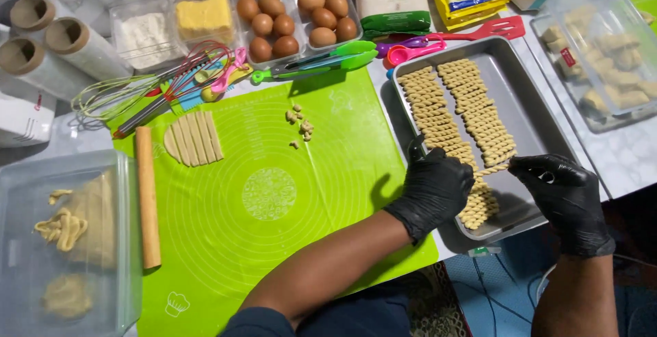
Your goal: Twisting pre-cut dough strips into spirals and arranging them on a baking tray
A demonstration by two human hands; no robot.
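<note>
Both my hands wear black gloves over a grey metal baking tray (530, 114). Two rows of twisted dough sticks (455, 114) lie on it. My left hand (436, 188) rests on the near end of the left row, fingers curled down on the pieces. My right hand (558, 183) pinches one twisted dough stick (494, 170) by its end at the near end of the right row. On the green silicone mat (274, 193) to the left lies a flat piece of dough cut into strips (194, 138).
A wooden rolling pin (147, 197) lies on the mat's left edge. Small dough scraps (300, 125) sit mid-mat. A clear tub with dough (65, 241) is at left. Eggs (294, 15), whisks (157, 84), green tongs (321, 62), measuring spoons and a lidded container (602, 56) line the back.
</note>
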